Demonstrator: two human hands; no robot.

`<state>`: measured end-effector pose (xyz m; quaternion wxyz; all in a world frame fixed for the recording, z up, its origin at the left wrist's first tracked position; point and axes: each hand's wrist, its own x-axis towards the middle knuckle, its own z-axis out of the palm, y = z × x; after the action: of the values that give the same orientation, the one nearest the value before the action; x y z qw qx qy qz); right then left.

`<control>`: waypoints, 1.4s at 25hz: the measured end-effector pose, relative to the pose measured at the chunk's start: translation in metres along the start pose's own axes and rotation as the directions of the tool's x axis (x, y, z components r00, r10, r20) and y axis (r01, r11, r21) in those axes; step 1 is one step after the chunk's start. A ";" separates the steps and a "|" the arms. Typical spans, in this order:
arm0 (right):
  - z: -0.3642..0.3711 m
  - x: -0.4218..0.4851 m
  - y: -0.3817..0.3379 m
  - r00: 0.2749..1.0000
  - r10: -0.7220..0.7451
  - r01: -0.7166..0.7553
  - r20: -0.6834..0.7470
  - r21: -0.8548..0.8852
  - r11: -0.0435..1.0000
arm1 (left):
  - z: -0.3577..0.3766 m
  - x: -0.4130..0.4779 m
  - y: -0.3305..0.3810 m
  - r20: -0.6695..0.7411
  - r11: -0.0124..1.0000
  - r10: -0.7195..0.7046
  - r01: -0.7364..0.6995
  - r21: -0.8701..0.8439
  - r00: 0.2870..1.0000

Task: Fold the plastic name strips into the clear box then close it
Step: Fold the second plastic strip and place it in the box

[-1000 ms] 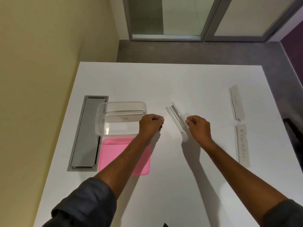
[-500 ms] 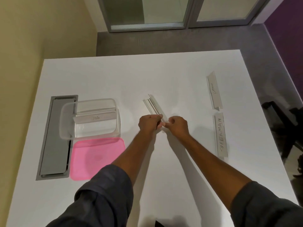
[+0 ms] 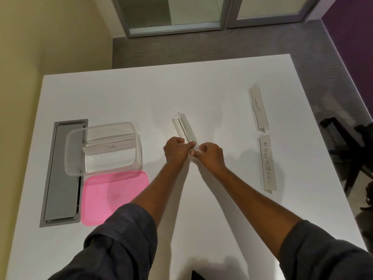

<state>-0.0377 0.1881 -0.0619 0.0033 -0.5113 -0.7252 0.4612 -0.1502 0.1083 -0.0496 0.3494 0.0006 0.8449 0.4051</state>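
A clear folded name strip (image 3: 183,129) lies slanted at the middle of the white table (image 3: 201,87). My left hand (image 3: 175,150) and my right hand (image 3: 211,156) both pinch its near end, fingertips touching. The clear box (image 3: 105,147) stands open at the left with one strip (image 3: 110,148) inside it. Its pink lid (image 3: 113,196) lies flat just in front of it. Two more strips lie at the right: one marked in small letters (image 3: 258,107), and one reading SUPERMAN (image 3: 267,163) nearer me.
A grey cable hatch (image 3: 62,174) is sunk into the table at the left, partly under the box. A dark chair (image 3: 351,150) stands off the table's right edge. Grey carpet and a glass door lie beyond the far edge.
My left hand has moved right from beside the box to the strip's near end and now pinches it together with my right hand. The view has shifted.
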 end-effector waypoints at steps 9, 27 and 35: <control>-0.027 -0.010 -0.001 0.998 -0.024 0.026 -0.056 0.038 0.999 | -0.020 0.001 0.000 0.187 0.883 0.306 -0.351 0.310 0.934; -0.069 0.017 0.015 0.803 -0.463 0.591 0.376 -0.608 0.530 | -0.056 0.013 -0.029 0.484 0.439 0.400 -0.626 0.644 0.779; -0.065 0.009 0.019 0.829 -0.444 0.553 0.341 -0.616 0.561 | -0.061 0.009 -0.040 0.478 0.284 0.562 -0.701 0.655 0.675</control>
<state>0.0037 0.2392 -0.0414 -0.1108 -0.2120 -0.9556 0.1718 -0.1818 0.0427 -0.0568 0.1833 0.5229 0.8284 0.0823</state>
